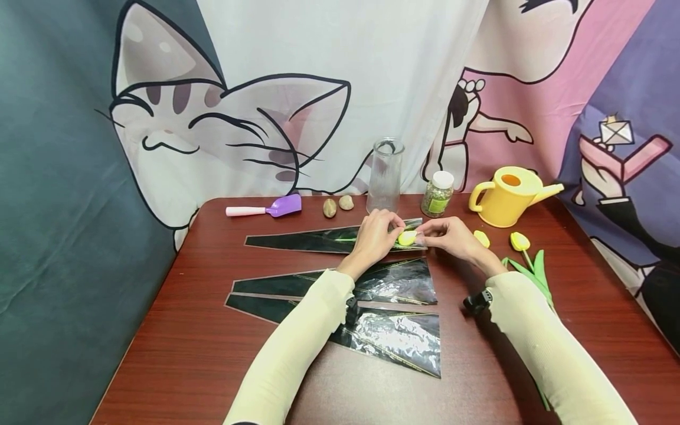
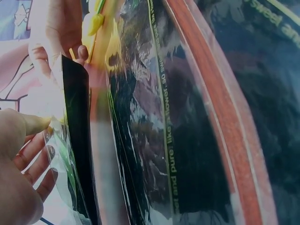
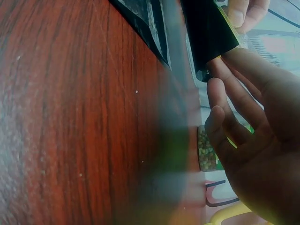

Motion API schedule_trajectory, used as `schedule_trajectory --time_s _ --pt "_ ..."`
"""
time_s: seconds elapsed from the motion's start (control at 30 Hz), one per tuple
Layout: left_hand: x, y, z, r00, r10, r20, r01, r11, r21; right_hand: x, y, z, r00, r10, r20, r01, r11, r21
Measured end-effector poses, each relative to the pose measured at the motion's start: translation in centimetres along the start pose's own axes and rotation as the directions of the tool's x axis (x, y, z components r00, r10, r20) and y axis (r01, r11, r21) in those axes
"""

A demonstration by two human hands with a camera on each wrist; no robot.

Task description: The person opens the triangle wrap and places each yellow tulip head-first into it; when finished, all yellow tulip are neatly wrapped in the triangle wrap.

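Both hands' fingers (image 1: 395,227) pinching sleeve (image 1: 319,240) round tulip (image 1: 406,238)

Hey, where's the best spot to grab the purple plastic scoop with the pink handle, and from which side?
Probably the pink handle: the purple plastic scoop lies flat near the table's far left, handle pointing left with bare wood around it. Come from above with the left hand, away from the two stones beside the bowl end.
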State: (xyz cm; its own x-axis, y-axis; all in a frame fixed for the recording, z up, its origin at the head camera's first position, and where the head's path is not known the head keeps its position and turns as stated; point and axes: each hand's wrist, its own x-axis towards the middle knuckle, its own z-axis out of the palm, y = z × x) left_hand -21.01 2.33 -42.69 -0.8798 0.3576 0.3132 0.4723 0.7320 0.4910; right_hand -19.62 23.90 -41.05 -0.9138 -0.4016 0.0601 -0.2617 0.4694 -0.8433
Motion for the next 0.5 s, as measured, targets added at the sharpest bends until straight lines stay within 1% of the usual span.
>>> schedule_trajectory --time_s 0.07,0.17,0.27,0.37,0.5 --pt "0.0 0.0 0.1 1.000 0.000 -0.001 0.000 1.000 0.003 0.0 0.2 0.0 1.000 -0.010 -0.001 0.010 1.000 0.004" --pt "0.1 0.1 0.2 1.000 -0.002 0.000 0.002 1.000 0.006 0.3 1.4 0.0 1.000 -0.020 -0.010 0.020 1.000 0.004" --pt "0.2 0.2 0.3 1.000 -0.012 -0.002 0.012 1.000 0.003 0.5 2.6 -0.1 1.000 -0.007 -0.014 0.006 1.000 -0.020" --pt "0.3 0.1 0.4 1.000 -0.023 -0.004 0.023 1.000 0.001 0.4 3.1 -0.3 1.000 0.010 -0.019 -0.012 0.997 -0.082" --pt "0.4 0.0 0.5 1.000 -0.029 -0.009 0.029 1.000 0.004 -0.1 2.8 -0.8 1.000 -0.005 -0.019 0.001 0.982 -0.191"
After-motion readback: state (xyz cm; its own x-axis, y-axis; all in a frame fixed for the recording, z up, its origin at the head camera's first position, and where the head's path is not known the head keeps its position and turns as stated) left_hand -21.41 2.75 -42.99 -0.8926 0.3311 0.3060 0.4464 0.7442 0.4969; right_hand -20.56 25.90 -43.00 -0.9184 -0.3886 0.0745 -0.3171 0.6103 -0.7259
